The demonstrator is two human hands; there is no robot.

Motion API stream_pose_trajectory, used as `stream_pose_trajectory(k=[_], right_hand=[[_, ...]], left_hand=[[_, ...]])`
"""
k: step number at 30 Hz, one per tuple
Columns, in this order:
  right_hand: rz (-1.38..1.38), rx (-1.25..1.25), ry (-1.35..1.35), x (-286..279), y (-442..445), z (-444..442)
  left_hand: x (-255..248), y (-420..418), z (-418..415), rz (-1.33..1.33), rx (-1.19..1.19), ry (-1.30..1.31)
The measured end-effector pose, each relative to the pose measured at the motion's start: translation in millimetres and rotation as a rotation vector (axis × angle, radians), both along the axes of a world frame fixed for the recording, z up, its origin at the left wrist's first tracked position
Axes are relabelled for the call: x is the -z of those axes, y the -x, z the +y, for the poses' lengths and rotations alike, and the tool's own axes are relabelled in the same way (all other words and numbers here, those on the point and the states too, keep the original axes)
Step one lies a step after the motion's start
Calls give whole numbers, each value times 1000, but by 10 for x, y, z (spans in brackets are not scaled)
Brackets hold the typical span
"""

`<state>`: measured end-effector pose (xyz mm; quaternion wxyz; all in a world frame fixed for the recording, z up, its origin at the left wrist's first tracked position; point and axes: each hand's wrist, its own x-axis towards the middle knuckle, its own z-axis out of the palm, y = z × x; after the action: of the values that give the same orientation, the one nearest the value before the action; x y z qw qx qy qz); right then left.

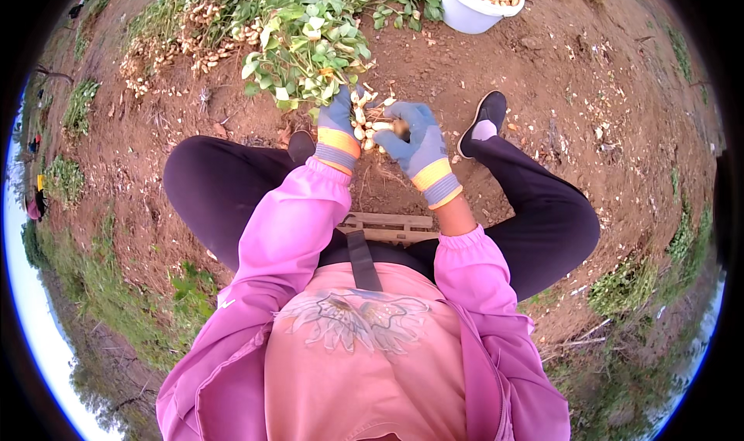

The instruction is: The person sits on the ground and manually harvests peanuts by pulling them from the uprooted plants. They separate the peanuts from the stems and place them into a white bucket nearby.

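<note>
Both my hands wear blue-grey work gloves with orange and grey striped cuffs. My left hand (337, 115) grips an uprooted peanut plant (308, 51) near its roots; the green leaves spread out beyond the hand. Pale peanut pods (361, 118) hang from the roots between my two hands. My right hand (415, 136) curls around the right side of this cluster, thumb and fingers bent around some pods. What exactly lies inside its fingers is partly hidden by the glove.
A white bucket (474, 8) holding shelled-off loose peanut pods stands at the upper right. A heap of peanut plants (197, 28) with pods lies at the upper left. Under me is a low wooden seat (392, 226). Bits of debris litter the brown soil (581, 92).
</note>
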<state>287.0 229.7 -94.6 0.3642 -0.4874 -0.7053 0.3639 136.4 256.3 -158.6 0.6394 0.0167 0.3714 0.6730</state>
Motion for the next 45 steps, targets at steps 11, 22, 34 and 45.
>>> stream_pose_trajectory(k=[11,22,34,45], right_hand=[[44,40,-39,86,18,-31],[373,136,58,237,81,-58],[808,137,658,229,19,-21],[-1,-191,64,92,-138,37]], left_hand=[[-68,-46,13,159,-49,20],[-22,-67,-23,-14,25,89],[9,-89,-10,45,22,133],[145,-31,-15,39,39,124]])
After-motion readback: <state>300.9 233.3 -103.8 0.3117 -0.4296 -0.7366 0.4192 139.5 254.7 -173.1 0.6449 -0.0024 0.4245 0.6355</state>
